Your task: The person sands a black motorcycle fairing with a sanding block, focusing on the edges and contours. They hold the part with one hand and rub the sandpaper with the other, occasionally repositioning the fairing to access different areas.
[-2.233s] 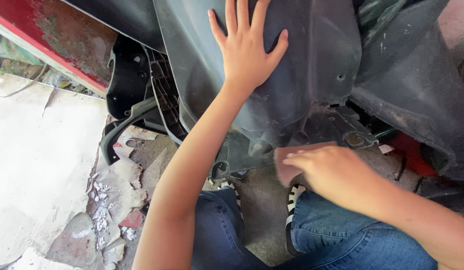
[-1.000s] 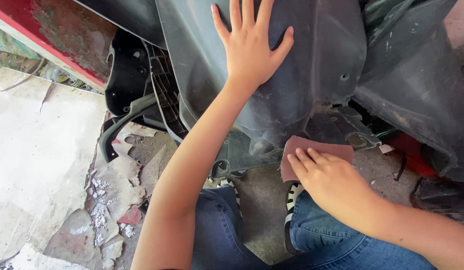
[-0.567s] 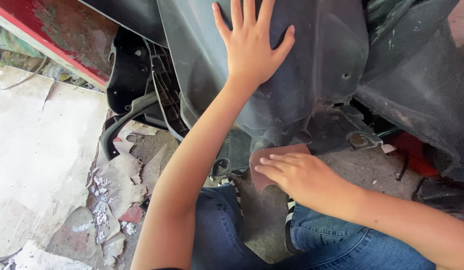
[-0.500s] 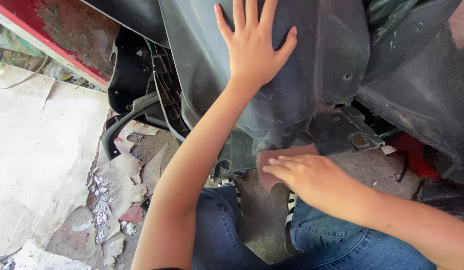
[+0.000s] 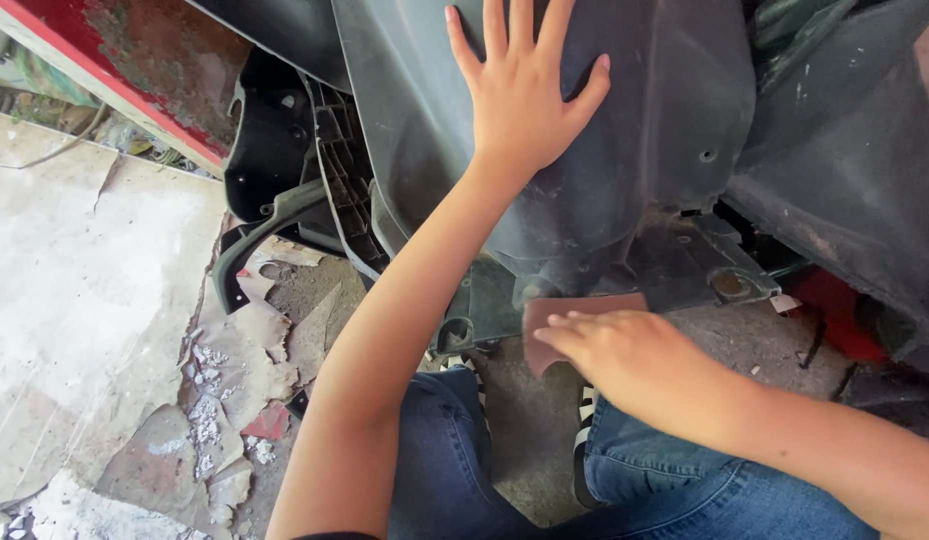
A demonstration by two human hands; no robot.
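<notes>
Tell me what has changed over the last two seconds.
The right hand slid the sandpaper back and forth along the lower edge of the dark panel: right first, then left to its present spot. The left hand stayed spread flat on the panel, and the panel and the knees below did not shift.

A rough outdoor repair yard: dusty vehicle panels (image 5: 635,150), cracked concrete floor (image 5: 95,300).

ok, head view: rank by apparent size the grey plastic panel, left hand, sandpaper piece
1. grey plastic panel
2. left hand
3. sandpaper piece, though the right hand partly covers it, so its full size is unsure.
</notes>
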